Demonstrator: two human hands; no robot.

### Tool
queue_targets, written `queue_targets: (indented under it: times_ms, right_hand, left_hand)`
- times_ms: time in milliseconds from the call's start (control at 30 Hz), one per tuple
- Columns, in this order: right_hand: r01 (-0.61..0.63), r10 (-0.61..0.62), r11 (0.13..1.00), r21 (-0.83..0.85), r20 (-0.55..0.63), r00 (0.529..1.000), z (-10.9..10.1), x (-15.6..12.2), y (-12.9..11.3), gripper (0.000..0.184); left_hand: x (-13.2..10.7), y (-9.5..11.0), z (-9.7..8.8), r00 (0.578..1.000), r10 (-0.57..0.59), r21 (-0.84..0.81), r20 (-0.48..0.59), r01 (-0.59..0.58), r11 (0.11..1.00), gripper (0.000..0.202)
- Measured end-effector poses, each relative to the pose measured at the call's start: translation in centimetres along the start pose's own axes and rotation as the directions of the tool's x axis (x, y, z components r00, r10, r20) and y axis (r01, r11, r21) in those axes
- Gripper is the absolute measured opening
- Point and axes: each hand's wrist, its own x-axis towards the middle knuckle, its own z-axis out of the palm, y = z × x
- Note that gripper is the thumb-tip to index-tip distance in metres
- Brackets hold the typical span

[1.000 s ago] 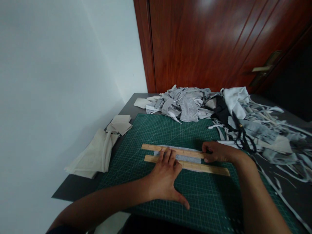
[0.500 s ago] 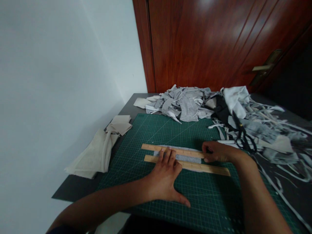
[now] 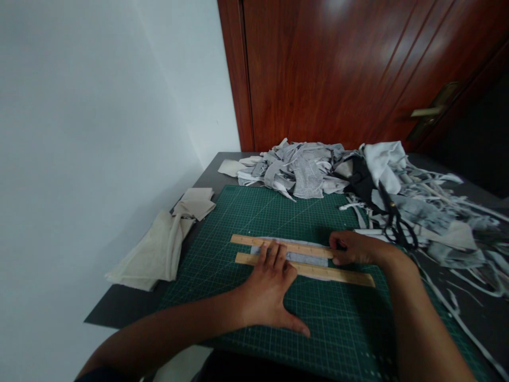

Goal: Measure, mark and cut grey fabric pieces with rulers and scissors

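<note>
Rulers (image 3: 302, 260) lie under left hand (image 3: 270, 286), beside right hand (image 3: 352, 248).

We count two wooden rulers on the mat: the far ruler (image 3: 246, 241) and the near ruler (image 3: 338, 274), lying side by side. Between them we see one grey strip (image 3: 306, 258). We have two hands in view, the left hand (image 3: 267, 289) and the right hand (image 3: 352, 248). There is one green mat (image 3: 246, 212), one pair of scissors (image 3: 395, 220), one heap of scraps (image 3: 302, 170), one pile of cream cloth (image 3: 159, 249), and one door handle (image 3: 431, 111).
</note>
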Motion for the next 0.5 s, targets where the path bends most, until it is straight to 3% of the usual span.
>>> queue_targets:
  times_ms: [300,500]
  right_hand:
    - [-0.082,0.081,0.996,0.025,0.023,0.996,-0.5,-0.7,0.2,0.035]
    - [-0.149,0.149,0.989,-0.009,0.010,0.989,-0.6,-1.1,0.2,0.033]
  left_hand:
    - [0.1,-0.3,0.4,1.000,0.007,0.000,-0.003,-0.007,1.000,0.114]
    - [0.4,-0.4,0.6,1.000,0.011,-0.009,-0.013,-0.011,1.000,0.112]
